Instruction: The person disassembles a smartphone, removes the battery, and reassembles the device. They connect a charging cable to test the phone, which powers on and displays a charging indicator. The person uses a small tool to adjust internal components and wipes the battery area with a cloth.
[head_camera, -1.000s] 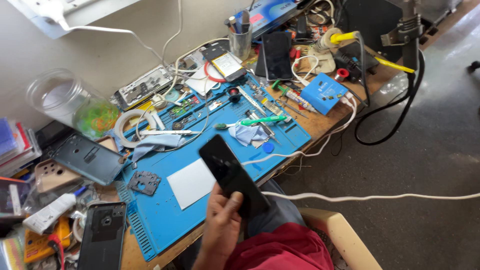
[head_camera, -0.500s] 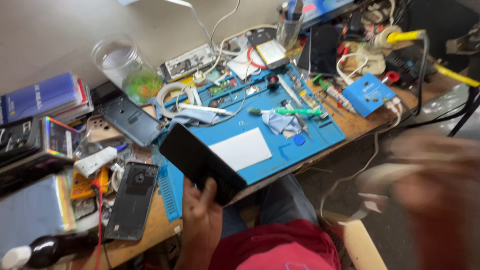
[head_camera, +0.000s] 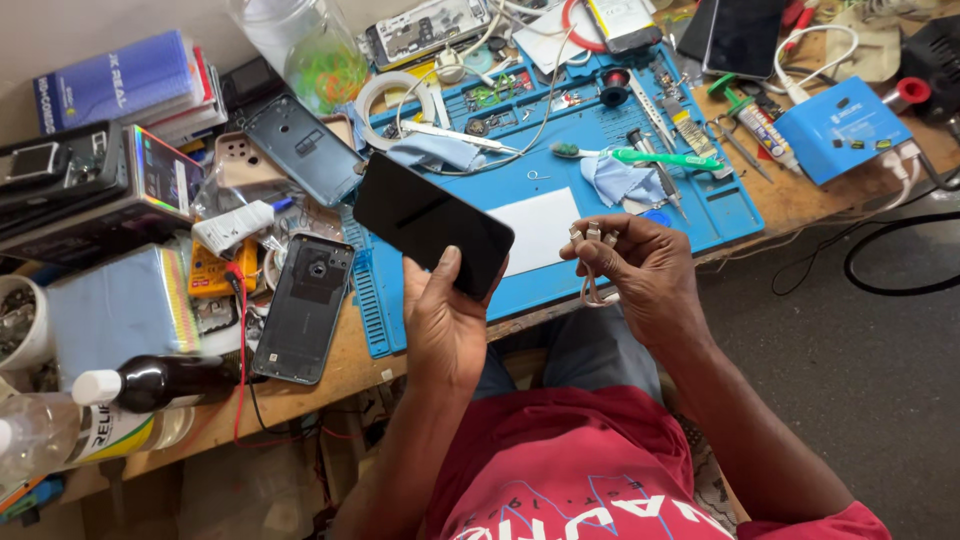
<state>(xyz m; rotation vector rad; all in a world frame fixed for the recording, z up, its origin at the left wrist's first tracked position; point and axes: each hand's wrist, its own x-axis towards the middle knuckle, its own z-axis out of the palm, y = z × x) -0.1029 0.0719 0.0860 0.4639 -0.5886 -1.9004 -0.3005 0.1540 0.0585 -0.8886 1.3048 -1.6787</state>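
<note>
One black smartphone (head_camera: 432, 226) sits tilted in the left hand (head_camera: 447, 320), fingers wrapped under it and the thumb pressed on its near corner, dark screen up. It hangs over the near left part of the blue repair mat (head_camera: 700, 200). Just right of the phone, the right hand (head_camera: 640, 270) pinches a white multi-tip charging cable (head_camera: 592, 240) (several small plugs stick up above the closed fingers; a loop hangs below). Beyond the cable, a white card (head_camera: 540, 228) lies on the mat, with a green-handled toothbrush (head_camera: 660, 157) farther back. Left of the mat, a dark phone back cover (head_camera: 305, 308) lies on the wooden bench (head_camera: 800, 195), and a dark bottle (head_camera: 160, 382) lies nearer the front edge.
</note>
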